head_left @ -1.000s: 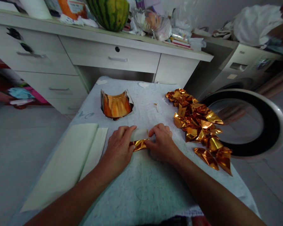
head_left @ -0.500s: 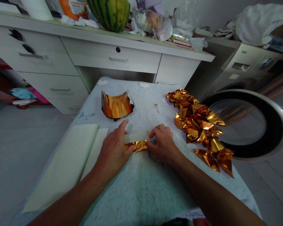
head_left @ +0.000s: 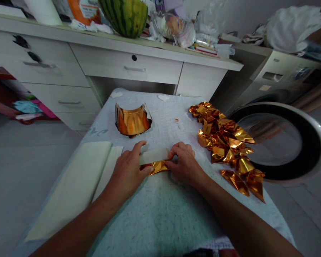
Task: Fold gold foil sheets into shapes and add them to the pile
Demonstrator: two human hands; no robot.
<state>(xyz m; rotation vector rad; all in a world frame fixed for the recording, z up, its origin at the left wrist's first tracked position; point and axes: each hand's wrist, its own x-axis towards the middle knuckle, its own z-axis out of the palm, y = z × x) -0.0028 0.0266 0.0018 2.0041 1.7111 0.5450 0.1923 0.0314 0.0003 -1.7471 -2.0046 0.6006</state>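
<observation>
the left hand (head_left: 128,169) has thumb and forefinger spread apart, the thumb on a gold foil strip (head_left: 159,166); the right hand (head_left: 186,163) pinches the right end of the pale paper strip (head_left: 153,156) and foil. both strips lie between the hands, on a pale blue cloth (head_left: 155,214). beyond stand white drawers (head_left: 109,60) and a washing machine (head_left: 270,76) (its round door (head_left: 314,157) swung open). crinkled, shiny, angular foil pieces (head_left: 224,134) are heaped at right; smooth flat pale sheets (head_left: 72,182) lie at left; a curved, glossy coppery piece (head_left: 133,121) stands farther back.
</observation>
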